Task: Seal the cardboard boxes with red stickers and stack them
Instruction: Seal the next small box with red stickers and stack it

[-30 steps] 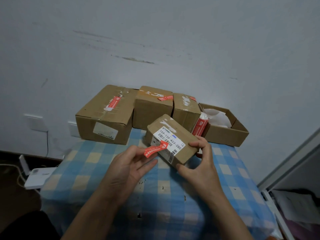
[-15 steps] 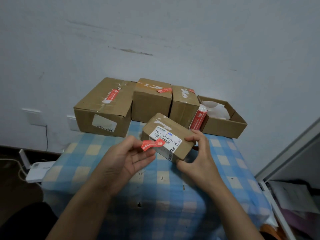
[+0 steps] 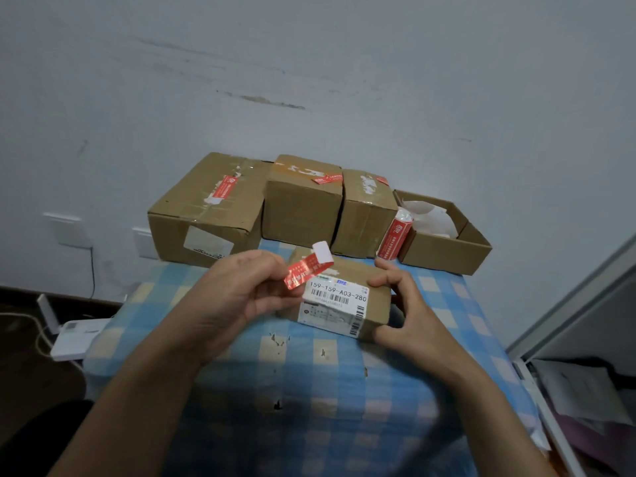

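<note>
Small cardboard box [image 3: 354,270]: on the table [image 3: 309,390], centre of view, white shipping label [image 3: 335,297] reading 159-159-A03-280 across its top and near face.
Right hand [image 3: 406,315]: at 3 o'clock of the small cardboard box; fingers curled round its right end, thumb at the near edge.
Left hand [image 3: 237,297]: at 9 o'clock of the box; fingers and thumb pinch the lower end of the red sticker [image 3: 306,270].
Red sticker: slants up toward 1 o'clock over the box's left top edge, white tab at its free end; cannot tell if it touches the cardboard.
Back row, 12 o'clock: three closed boxes side by side against the wall, large box [image 3: 206,215], middle box [image 3: 301,208], narrow box [image 3: 366,211], each with a red seal on top.
Sticker roll [image 3: 395,235]: at 1 o'clock, leaning between the narrow box and the open box [image 3: 447,249], which holds white paper.
</note>
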